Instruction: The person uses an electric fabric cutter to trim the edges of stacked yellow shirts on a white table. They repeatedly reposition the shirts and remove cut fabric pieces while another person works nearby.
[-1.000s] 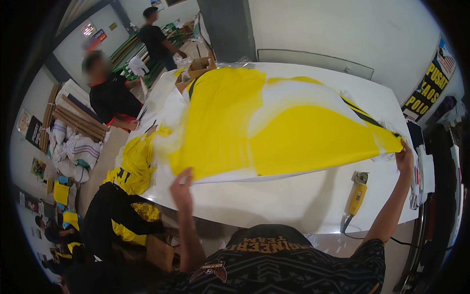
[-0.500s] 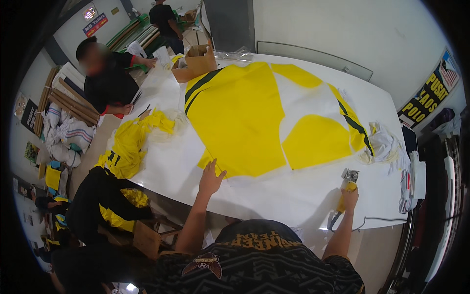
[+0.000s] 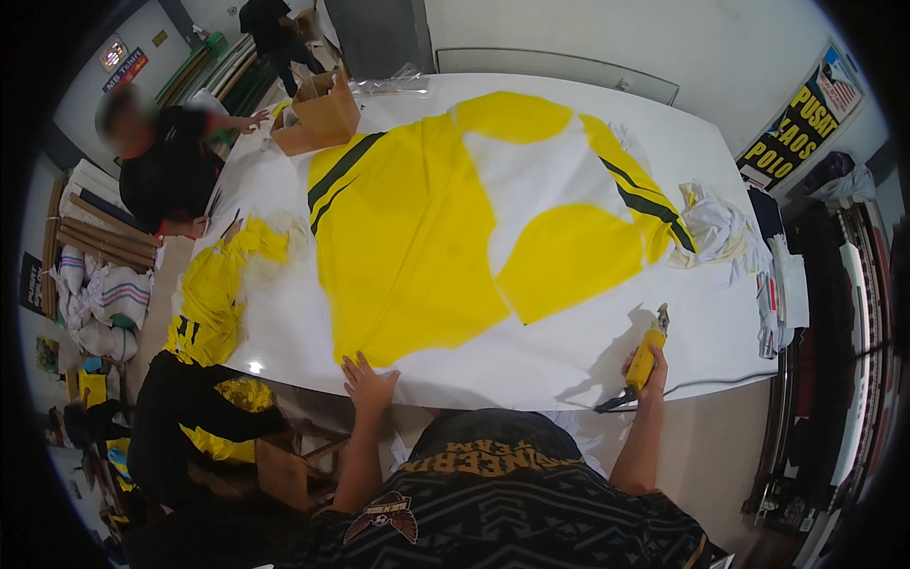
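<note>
A large yellow and white printed fabric sheet (image 3: 408, 256) with dark green stripes is spread over the white table (image 3: 284, 327). My left hand (image 3: 370, 383) lies with fingers spread at the table's near edge, its fingertips on the near left corner of the yellow fabric. In my right hand (image 3: 654, 375) is a yellow handheld electric cutter (image 3: 646, 357), held upright above the table with its metal head up. A dark power cord (image 3: 716, 382) trails from it to the right. The cutter is apart from the fabric.
A crumpled yellow fabric pile (image 3: 213, 299) is at the left, and white and yellow scraps (image 3: 718, 228) lie at the right. A cardboard box (image 3: 327, 116) stands on the far left. A person (image 3: 171, 156) works at the left edge; another person (image 3: 275, 43) stands behind.
My left hand has come nearer to me, with the fabric's near left corner drawn toward the table edge. My right hand has turned the cutter upright. The whole view has shifted.
</note>
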Available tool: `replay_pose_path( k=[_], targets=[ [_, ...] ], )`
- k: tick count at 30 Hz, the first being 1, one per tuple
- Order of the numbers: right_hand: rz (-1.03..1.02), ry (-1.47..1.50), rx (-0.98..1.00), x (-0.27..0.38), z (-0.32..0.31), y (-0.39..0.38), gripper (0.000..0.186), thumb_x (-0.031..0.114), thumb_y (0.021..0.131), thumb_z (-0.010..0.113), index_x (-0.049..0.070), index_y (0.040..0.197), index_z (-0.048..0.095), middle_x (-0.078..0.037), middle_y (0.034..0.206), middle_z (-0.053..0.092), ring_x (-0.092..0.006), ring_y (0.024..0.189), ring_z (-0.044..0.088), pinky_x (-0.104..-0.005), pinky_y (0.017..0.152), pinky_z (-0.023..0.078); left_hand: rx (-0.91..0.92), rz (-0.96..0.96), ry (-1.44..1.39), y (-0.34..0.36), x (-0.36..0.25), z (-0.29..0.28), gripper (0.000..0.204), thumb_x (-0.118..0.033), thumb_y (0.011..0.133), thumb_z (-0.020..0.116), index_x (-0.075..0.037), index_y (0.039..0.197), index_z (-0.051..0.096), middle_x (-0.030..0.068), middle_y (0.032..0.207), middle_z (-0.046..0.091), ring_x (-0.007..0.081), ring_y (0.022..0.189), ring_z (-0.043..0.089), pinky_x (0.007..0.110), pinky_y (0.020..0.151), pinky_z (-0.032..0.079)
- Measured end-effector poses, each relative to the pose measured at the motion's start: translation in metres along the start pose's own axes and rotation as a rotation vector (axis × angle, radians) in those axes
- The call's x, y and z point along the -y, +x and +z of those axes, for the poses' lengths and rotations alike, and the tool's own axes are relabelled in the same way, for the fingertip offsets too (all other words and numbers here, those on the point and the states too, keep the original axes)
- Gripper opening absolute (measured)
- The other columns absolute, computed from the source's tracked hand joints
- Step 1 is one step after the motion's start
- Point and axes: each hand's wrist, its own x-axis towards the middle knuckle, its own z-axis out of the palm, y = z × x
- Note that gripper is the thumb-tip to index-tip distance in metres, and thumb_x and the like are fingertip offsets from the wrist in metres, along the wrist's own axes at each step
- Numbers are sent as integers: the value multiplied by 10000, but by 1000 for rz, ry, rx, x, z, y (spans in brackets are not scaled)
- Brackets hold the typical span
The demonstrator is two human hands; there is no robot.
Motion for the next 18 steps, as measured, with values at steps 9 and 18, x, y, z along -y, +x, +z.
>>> replay_pose_path(
  k=[9,18],
  targets=[
    [-50,164,-14,-50,64,-44,427,168,1043,683,50,1410,500,-178,1176,673,-247,911,686,-327,730,615,-77,-36,-43,6,24,15,1244,-737,886,762,-213,1791,90,299,1810,-156,501,1681,-130,775,1278,51],
    [-320,-898,-12,-24,122,-41,1032,-21,811,632,157,1743,229,-214,1123,667,-150,561,560,-246,437,442,-72,-19,-14,9,22,14,1263,-798,890,717,-240,1795,35,252,1821,-197,475,1681,-175,770,1278,3]
  ],
)
